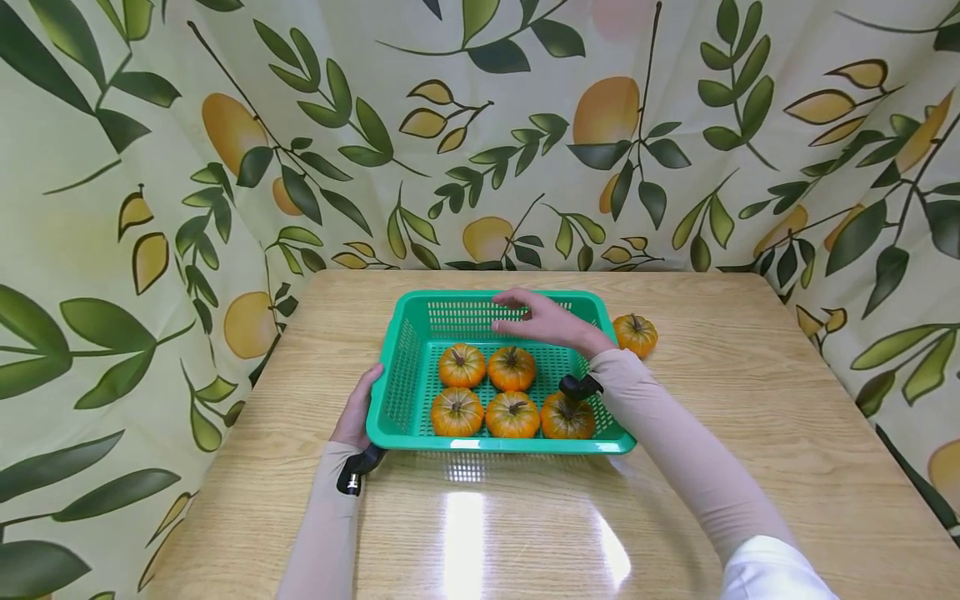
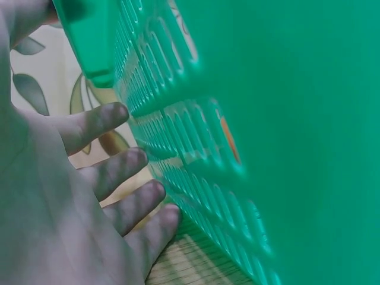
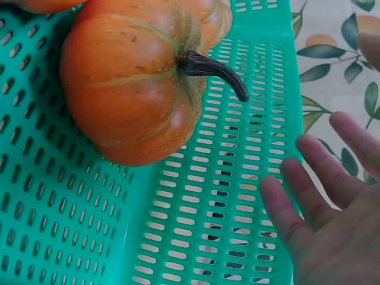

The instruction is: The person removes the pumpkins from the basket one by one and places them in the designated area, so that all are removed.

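Note:
A green plastic basket [image 1: 510, 445] with slotted walls holds several small orange pumpkins [image 1: 513, 414] in two rows at its front. My left hand [image 1: 356, 410] is at the basket's left side. In the left wrist view its straight, spread fingers [image 2: 122, 168] touch the outer wall, and the thumb lies at the rim. Over the basket's back right part hovers my right hand [image 1: 547, 321], fingers extended, holding nothing. The right wrist view shows its spread fingers [image 3: 312, 190] apart from an orange pumpkin [image 3: 130, 83] with a dark curved stem.
One more pumpkin [image 1: 635, 335] sits on the wooden table [image 1: 750, 417] just outside the basket's right wall, close to the right forearm. Behind the table hangs a leaf-and-fruit patterned cloth [image 1: 525, 142]. Light glares off the tabletop in front of the basket.

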Motion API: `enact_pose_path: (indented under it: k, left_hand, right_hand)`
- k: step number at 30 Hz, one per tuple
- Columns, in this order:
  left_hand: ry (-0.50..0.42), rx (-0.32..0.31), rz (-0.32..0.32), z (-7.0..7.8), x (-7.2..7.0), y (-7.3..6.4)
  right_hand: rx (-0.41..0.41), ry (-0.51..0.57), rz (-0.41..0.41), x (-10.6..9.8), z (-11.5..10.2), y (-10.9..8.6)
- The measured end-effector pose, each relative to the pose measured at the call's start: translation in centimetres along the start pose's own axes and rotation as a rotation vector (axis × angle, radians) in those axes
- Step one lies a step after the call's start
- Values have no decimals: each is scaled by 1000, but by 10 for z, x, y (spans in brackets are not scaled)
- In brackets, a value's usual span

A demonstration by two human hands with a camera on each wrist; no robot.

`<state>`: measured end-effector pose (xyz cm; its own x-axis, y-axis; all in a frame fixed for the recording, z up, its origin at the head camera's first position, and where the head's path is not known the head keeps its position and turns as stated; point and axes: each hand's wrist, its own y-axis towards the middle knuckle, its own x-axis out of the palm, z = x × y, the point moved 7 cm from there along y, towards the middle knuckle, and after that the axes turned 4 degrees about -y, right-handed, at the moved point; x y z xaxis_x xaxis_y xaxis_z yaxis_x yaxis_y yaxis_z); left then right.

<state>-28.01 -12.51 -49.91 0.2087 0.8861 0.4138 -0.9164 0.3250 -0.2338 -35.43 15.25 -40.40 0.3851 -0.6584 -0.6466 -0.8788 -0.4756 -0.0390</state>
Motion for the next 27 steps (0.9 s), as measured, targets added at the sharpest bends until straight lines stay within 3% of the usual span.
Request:
enact_pose_path:
  k: [20,27]
  left_hand:
    - [-19,-11,-1,0,0,0]
    - [16,-3,4,1,1,1]
  right_hand:
    - [64,-85,-268,29,15,-1]
    - [98,-131,-336,34,22,-2]
